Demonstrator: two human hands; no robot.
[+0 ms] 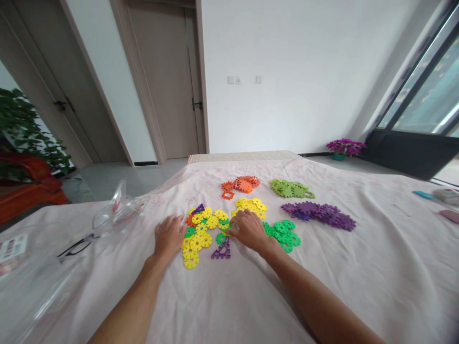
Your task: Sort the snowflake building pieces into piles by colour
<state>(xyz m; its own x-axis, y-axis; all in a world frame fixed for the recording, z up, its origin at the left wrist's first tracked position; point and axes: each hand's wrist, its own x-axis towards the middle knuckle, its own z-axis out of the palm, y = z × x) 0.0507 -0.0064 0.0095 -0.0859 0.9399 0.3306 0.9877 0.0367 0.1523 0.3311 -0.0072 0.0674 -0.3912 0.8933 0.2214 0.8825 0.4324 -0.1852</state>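
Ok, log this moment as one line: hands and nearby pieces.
left hand: left edge of mostly yellow notched-disc cluster; right hand: cluster's right edge; between hands: purple toothed triangle; right side: green notched discs, purple toothed pieces

No words, brands or numbers can be read. A white label (14,247) is borne by the clear plastic bag (39,301) at the far left; reddish print is shown across it, but its characters are too small and blurred to be made out. A red mark (116,205) is carried by the crumpled clear wrapping (125,214) farther back, likewise illegible.
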